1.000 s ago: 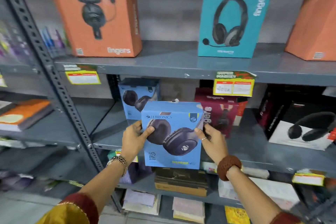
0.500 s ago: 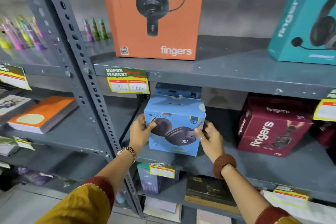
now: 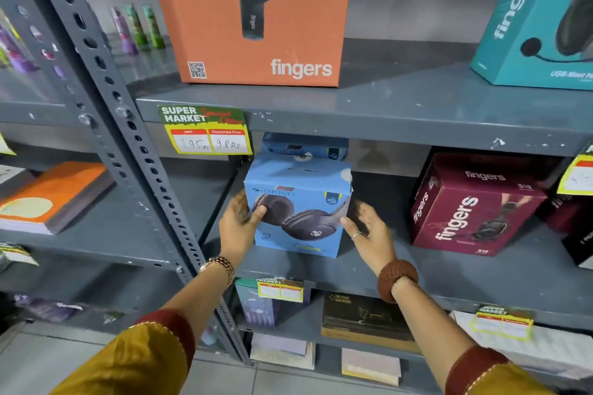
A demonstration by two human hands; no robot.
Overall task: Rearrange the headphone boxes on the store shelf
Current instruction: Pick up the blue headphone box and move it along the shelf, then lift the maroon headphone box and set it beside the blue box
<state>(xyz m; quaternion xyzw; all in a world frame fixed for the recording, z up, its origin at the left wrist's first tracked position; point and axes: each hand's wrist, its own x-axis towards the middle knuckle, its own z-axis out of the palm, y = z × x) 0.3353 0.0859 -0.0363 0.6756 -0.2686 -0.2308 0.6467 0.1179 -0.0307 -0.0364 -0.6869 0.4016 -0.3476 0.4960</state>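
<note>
A light blue headphone box [image 3: 296, 205] stands upright on the grey middle shelf [image 3: 449, 276], between the two hands. The left hand [image 3: 237, 224] is at the box's left edge: its thumb lies across the front face, on the printed ear cup, and its fingers [image 3: 239, 202] reach round the left side. The right hand [image 3: 369, 229] is at the lower right corner, with the thumb tip touching the front face near the printed headband and the fingers [image 3: 361, 210] spread fairly wide beside the right side; whether they press the cardboard or sit just off it is hard to tell, as that area is blurred. So the left hand grips the box, while the right looks loosened, palm turned toward it.

Directly behind the box, beyond the fingertips, a second blue box [image 3: 305, 146] shows its top under the upper shelf [image 3: 385, 106]. To the right of the right hand, well apart, sits a maroon box [image 3: 471, 205]. Above the hands an orange box [image 3: 253, 16] stands on the upper shelf, and a teal box [image 3: 539, 19] stands further right. A price tag [image 3: 207, 131] hangs above the left hand.
</note>
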